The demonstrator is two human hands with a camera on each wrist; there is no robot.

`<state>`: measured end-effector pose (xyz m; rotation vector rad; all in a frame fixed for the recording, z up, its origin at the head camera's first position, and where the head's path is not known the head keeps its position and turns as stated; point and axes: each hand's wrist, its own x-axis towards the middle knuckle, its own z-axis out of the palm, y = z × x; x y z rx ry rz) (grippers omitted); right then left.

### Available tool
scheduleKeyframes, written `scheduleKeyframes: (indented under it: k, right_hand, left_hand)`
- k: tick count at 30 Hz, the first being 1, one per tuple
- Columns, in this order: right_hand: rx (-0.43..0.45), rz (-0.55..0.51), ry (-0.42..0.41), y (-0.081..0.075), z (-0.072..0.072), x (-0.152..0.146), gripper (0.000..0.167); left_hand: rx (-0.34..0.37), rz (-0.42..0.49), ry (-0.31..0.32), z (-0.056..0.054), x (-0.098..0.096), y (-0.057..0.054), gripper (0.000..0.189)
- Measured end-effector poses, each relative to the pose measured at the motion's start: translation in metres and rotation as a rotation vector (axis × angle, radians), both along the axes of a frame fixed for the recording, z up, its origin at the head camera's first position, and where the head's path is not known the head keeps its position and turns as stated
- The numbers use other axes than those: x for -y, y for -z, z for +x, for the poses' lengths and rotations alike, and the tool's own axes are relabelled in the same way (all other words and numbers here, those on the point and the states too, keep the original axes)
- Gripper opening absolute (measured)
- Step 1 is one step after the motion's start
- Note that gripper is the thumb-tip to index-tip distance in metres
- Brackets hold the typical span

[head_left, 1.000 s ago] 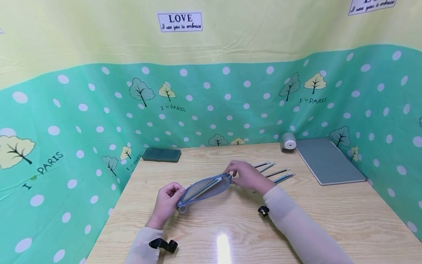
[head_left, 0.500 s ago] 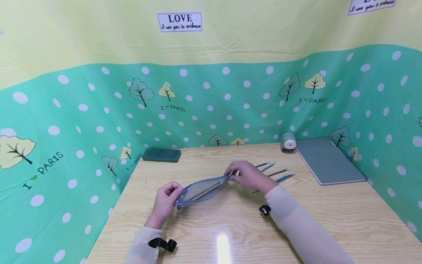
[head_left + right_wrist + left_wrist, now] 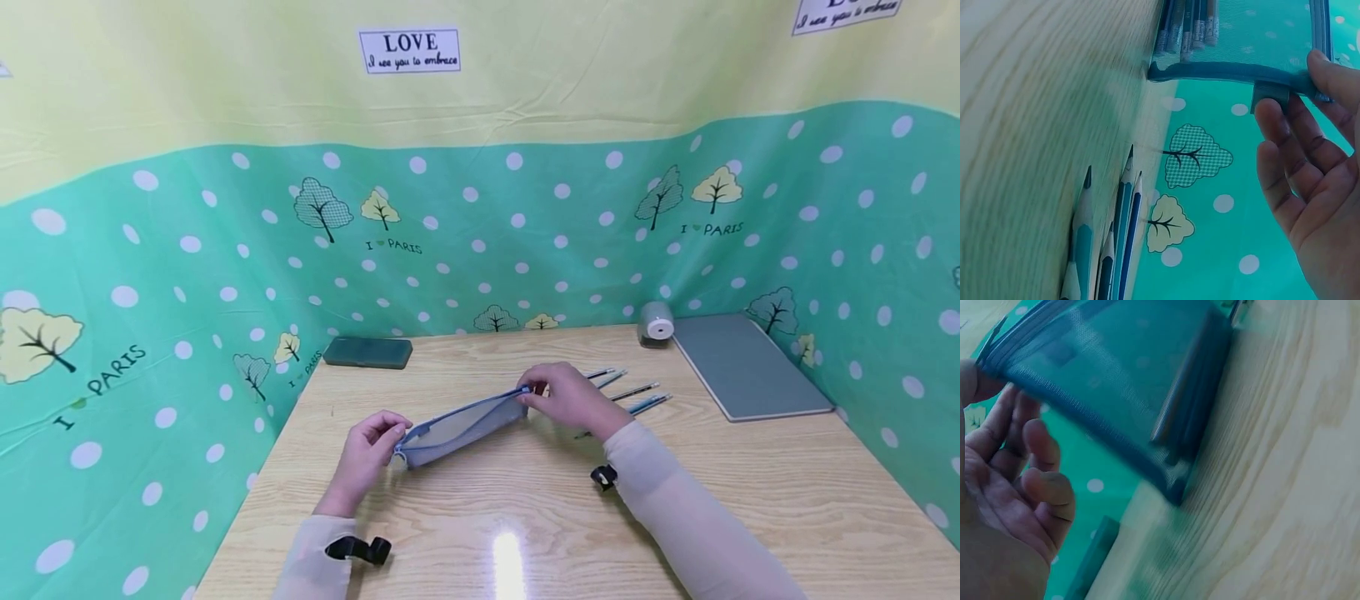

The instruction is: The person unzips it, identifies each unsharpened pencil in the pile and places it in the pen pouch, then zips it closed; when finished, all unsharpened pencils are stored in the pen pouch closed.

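Note:
A blue mesh pencil pouch (image 3: 465, 435) with a zip along its top hangs stretched between both hands, close over the wooden table (image 3: 480, 508). My left hand (image 3: 362, 457) pinches its left top corner by the zip end, where a ring pull hangs. At the opposite top corner, my right hand (image 3: 572, 402) pinches the zip end between thumb and fingers. Several pencils (image 3: 1194, 25) lie along the pouch's bottom, visible through the mesh in both wrist views. Loose pencils (image 3: 1124, 219) rest on the table beside the right hand, partly hidden by it in the head view.
A dark green case (image 3: 367, 353) lies at the back left. Toward the back right stand a grey pencil sharpener (image 3: 656, 323) and, beside it, a flat grey board (image 3: 750, 371). A green dotted curtain (image 3: 450, 208) borders the table's back and sides.
The pouch has tipped upright and been pulled taut, so the pencils inside no longer show in the head view. My left hand has shifted slightly left; the right hand has barely moved.

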<state>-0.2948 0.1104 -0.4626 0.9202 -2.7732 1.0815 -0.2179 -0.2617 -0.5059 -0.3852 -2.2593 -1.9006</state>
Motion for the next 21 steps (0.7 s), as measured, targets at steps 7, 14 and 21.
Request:
scheduleKeyframes:
  k: [7,14,21]
  right_hand:
    - [0.012,-0.001,0.054,-0.003,0.0,-0.002,0.004]
    - [0.002,-0.017,0.083,-0.002,-0.002,-0.003,0.004]
    - [-0.002,-0.033,0.087,0.0,-0.004,-0.002,0.004]
  left_hand:
    - [0.067,-0.021,0.057,-0.002,0.014,0.0,0.015]
    - [0.022,-0.09,0.125,-0.004,0.017,0.006,0.024]
    - [0.019,-0.08,0.069,-0.004,0.013,0.007,0.015]
